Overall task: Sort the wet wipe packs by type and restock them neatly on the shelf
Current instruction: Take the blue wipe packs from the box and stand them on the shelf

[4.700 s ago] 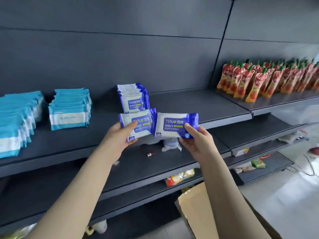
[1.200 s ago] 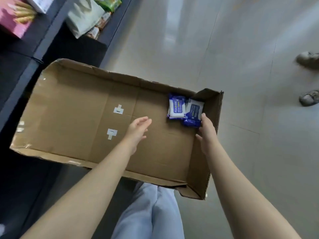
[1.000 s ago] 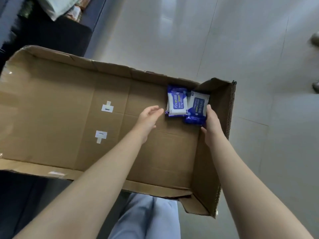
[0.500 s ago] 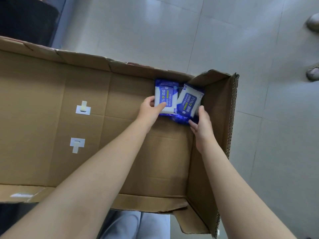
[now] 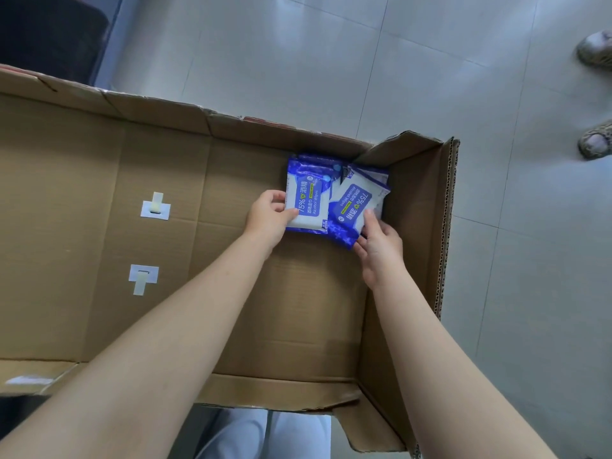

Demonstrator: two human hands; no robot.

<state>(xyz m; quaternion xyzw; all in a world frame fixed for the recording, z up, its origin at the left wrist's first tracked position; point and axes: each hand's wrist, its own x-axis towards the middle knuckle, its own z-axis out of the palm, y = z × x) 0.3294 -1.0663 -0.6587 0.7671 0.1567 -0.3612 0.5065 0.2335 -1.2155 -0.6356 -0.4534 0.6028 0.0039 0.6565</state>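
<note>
Two blue-and-white alcohol wipe packs lie in the far right corner of a large cardboard box (image 5: pixel 99 180). My left hand (image 5: pixel 268 217) grips the left pack (image 5: pixel 308 200) at its near left edge, thumb on its face. My right hand (image 5: pixel 377 240) pinches the right pack (image 5: pixel 354 207) at its near end; this pack is tilted. More blue packs seem to lie underneath them, mostly hidden. The shelf is out of view.
The box floor carries two white tape patches (image 5: pixel 155 207) on the left. Grey tiled floor (image 5: pixel 331 61) surrounds the box. Another person's feet in sandals (image 5: pixel 596 137) stand at the right edge. A dark shelf base (image 5: pixel 49 34) sits at top left.
Earlier I held two packs at the shelf. Since then I have turned down to the box, and both hands reached into its corner and took hold of the two packs.
</note>
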